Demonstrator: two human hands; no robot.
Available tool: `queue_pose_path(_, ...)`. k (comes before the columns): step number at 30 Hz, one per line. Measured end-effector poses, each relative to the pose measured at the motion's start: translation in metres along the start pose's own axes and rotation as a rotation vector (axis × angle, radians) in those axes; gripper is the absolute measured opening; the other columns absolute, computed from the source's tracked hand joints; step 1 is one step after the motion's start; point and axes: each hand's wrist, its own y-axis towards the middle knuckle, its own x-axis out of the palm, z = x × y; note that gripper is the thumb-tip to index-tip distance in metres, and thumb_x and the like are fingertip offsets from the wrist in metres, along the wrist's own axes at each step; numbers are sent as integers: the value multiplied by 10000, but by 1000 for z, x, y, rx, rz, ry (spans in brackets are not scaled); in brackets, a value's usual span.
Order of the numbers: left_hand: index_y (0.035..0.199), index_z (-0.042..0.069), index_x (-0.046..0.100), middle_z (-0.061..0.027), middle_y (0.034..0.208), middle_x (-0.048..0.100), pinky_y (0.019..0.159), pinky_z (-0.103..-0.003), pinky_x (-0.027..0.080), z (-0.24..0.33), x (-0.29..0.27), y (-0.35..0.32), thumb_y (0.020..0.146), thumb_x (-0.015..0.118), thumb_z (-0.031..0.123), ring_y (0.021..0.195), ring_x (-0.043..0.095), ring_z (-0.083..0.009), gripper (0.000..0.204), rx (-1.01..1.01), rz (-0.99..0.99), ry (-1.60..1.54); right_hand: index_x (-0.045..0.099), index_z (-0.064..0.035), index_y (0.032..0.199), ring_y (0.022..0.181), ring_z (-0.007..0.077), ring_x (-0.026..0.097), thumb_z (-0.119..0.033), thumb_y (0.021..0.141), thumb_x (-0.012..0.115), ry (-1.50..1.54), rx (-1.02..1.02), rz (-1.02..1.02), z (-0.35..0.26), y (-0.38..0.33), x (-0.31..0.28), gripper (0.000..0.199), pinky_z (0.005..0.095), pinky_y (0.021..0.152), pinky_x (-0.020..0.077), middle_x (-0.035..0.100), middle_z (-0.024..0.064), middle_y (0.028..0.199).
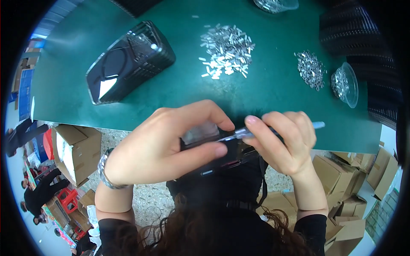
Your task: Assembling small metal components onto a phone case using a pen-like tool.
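At the table's near edge, my left hand (pixel 149 145) curls its thumb and index finger around a dark glossy part (pixel 232 154), partly hidden by the fingers. My right hand (pixel 284 141) is closed on a slim pen-like tool with a light-blue end (pixel 318 125). The thin tip of this tool points left, between my left thumb and index finger, over the dark part. Whether the tip touches the part I cannot tell. Ahead of my hands lies a heap of small silvery metal pieces (pixel 226 51).
A stack of glossy black plastic shells (pixel 128 66) stands at left on the green table (pixel 269 91). To the right are a smaller heap of metal bits (pixel 311 70), a clear bowl (pixel 352 85) and black stacks (pixel 367 64). Cardboard boxes (pixel 331 173) flank me on the floor.
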Motion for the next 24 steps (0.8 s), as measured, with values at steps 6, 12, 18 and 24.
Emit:
queue_pose_path(6,1525,-7,490,-58,1207,668,919,-261,496,-1,-10,-15,1020,684,512,1042,615,-109,749,-275,-105,-353,780,-127,1200,738,170,544,-270,921,819,-68,-95,252,6,24,4,315,309,574,427,619,19,1046)
queue_pose_path(12,1526,-3,513,-135,1312,653,1032,-341,468,22,-21,-41,916,768,538,1178,614,-209,854,-4,351,261,753,-105,1296,702,206,580,-22,781,798,105,163,73,42,14,12,524,356,569,469,608,49,921)
queue_pose_path(18,1596,70,473,-221,1436,592,1166,-433,408,4,-85,-47,865,844,338,1347,563,-376,863,47,647,986,769,-199,1292,662,183,560,-77,842,736,17,95,-207,51,0,25,468,337,559,460,456,32,770)
queue_pose_path(24,1640,172,438,-197,1306,629,1044,-441,497,-26,-95,-50,781,913,236,1189,620,-364,984,-95,632,801,758,-217,1294,654,181,566,-93,836,743,55,73,-221,59,1,27,474,334,555,469,475,26,790)
